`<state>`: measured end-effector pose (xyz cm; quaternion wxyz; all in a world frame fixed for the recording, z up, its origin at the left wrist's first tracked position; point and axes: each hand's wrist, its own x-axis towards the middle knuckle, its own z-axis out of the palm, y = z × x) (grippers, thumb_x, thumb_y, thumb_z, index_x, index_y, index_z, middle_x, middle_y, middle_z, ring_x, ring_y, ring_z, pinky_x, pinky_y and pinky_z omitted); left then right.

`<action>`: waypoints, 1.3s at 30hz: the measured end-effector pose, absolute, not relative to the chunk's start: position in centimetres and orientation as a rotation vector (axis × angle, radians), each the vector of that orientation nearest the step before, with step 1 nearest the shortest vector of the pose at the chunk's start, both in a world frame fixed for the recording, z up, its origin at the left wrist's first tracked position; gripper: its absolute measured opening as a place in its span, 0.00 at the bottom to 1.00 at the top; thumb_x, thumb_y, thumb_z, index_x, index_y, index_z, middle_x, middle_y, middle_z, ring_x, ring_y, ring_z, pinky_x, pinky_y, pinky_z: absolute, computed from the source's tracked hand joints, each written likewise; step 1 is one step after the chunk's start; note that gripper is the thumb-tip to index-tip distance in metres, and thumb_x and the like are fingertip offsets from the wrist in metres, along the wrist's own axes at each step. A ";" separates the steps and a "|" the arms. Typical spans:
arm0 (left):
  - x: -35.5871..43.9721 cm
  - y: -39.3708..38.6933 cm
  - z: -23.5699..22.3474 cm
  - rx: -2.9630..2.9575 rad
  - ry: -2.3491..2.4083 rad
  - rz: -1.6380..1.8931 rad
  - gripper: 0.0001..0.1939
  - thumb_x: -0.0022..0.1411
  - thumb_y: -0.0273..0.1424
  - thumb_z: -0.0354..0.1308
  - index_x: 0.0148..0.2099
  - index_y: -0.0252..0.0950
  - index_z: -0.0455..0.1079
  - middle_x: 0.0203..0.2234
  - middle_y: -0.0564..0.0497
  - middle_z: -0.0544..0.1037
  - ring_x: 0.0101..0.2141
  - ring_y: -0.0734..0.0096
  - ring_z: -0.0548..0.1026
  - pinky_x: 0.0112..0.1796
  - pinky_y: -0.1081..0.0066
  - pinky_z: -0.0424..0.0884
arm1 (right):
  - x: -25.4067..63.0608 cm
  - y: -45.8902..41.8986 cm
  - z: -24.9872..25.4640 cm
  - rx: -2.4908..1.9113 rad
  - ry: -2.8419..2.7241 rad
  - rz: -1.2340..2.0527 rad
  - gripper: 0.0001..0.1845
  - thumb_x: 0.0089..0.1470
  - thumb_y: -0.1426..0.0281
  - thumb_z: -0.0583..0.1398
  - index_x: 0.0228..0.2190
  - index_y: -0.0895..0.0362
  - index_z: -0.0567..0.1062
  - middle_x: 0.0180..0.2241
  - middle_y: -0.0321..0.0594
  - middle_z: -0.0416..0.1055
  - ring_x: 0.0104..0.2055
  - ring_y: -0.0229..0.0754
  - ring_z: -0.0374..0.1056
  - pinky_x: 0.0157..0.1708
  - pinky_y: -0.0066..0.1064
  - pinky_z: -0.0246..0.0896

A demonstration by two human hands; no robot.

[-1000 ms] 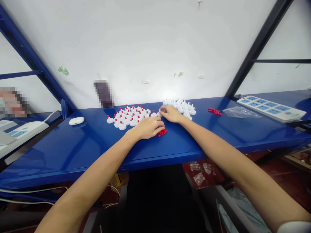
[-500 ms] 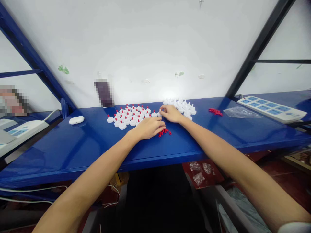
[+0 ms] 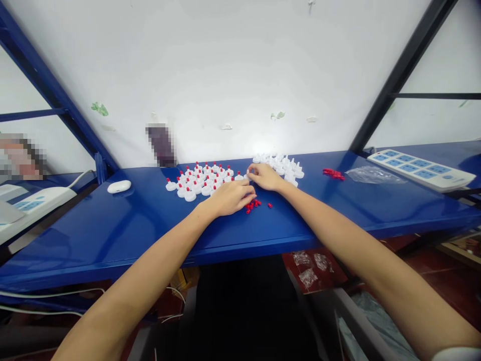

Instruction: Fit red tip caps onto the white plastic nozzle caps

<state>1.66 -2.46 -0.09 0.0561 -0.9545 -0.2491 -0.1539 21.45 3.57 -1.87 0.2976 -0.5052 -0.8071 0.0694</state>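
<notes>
My left hand (image 3: 232, 197) reaches over a small pile of red tip caps (image 3: 250, 206), palm down. Its bent fingers are drawn together at the pile's far edge; whatever is between them is hidden. Just beyond it, my right hand (image 3: 265, 176) pinches a white nozzle cap (image 3: 246, 176), partly covered by the fingertips. Left of the hands stand many white nozzle caps with red tips (image 3: 190, 194), upright in a cluster. Behind my right hand is a group of white nozzle caps without red tips (image 3: 289, 168).
More red pieces (image 3: 333, 174) and a clear plastic bag (image 3: 372, 175) lie to the right on the blue table (image 3: 150, 230). A power strip (image 3: 421, 168) is farther right. A white case (image 3: 119, 186) sits at left, and a blurred dark object (image 3: 162, 145) leans on the wall.
One loose red tip cap has shifted slightly right, away from the pile, and the pile's caps have been stirred a little. Both hands stay almost in place.
</notes>
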 end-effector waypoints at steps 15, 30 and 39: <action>1.3 -2.3 -0.5 -3.003 -0.827 -0.579 0.14 0.69 0.40 0.52 0.47 0.40 0.76 0.43 0.47 0.69 0.37 0.66 0.73 0.43 0.64 0.70 | 21.4 3.1 -1.5 -1.344 -2.166 0.209 0.13 0.57 0.70 0.56 0.40 0.60 0.77 0.27 0.39 0.75 0.27 0.39 0.64 0.32 0.29 0.53; 1.4 -2.1 -0.7 -3.030 -0.862 -0.667 0.09 0.66 0.32 0.53 0.42 0.39 0.75 0.40 0.48 0.70 0.35 0.68 0.73 0.41 0.66 0.69 | 21.2 2.9 -1.3 -1.347 -2.155 0.231 0.11 0.57 0.71 0.56 0.37 0.60 0.77 0.24 0.36 0.72 0.26 0.38 0.62 0.30 0.28 0.52; 1.7 -2.3 0.7 -2.649 -1.047 -1.208 0.06 0.65 0.29 0.52 0.37 0.37 0.70 0.22 0.56 0.75 0.25 0.72 0.73 0.43 0.64 0.64 | 20.8 2.3 -0.9 -1.225 -2.066 0.240 0.11 0.63 0.66 0.50 0.40 0.57 0.70 0.24 0.34 0.67 0.28 0.40 0.63 0.32 0.30 0.54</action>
